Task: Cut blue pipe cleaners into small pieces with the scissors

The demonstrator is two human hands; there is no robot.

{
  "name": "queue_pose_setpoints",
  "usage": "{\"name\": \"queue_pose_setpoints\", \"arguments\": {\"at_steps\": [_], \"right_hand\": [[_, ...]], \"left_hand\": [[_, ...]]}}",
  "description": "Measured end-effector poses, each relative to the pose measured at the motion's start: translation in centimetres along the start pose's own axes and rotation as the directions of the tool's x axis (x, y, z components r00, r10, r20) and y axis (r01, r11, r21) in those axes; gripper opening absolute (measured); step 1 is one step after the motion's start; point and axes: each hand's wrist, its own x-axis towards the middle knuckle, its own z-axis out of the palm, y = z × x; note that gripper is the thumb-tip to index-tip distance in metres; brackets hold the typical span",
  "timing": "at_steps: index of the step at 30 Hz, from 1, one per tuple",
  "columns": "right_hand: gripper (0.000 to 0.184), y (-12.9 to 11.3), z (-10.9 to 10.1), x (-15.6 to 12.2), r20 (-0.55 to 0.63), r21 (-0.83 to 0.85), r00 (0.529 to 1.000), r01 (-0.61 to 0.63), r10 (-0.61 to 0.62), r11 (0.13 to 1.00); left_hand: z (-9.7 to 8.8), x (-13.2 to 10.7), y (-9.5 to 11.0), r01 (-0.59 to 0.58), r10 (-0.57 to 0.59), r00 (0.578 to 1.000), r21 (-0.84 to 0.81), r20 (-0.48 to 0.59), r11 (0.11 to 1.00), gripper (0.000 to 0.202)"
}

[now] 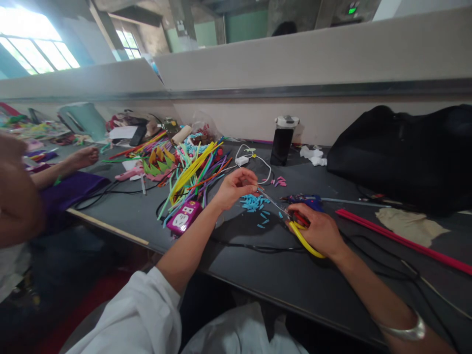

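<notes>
My right hand point(321, 230) is wrapped round the yellow handles of a pair of scissors point(304, 242); a bit of red shows under my fingers. The long blades point up and left, to the fingertips of my left hand point(238, 188). Thumb and fingers of that hand are pinched together at the blade tips, on something too small to make out. Below them, short light-blue pieces point(252, 202) lie in a heap on the dark table point(236, 270), with a few strewn to the right. A small group of pink pieces point(280, 181) lies beyond the blades.
Coloured pipe cleaners point(191, 172) and a purple device point(184, 219) are at left. A blue glue gun point(308, 200), a dark bottle point(283, 142), red sticks point(401, 239) and a black bag point(401, 157) are at right. Cables cross the table. Another person's arm point(62, 169) rests far left.
</notes>
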Motion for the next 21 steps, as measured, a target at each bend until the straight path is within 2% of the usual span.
{"name": "queue_pose_setpoints", "arguments": {"at_steps": [21], "right_hand": [[0.027,0.29,0.36,-0.06,-0.028,0.003,0.998,0.054,-0.054,0.999]], "left_hand": [[-0.03,-0.01,-0.1,-0.009,0.009,1.0,-0.003,0.003,1.0,0.027]]}}
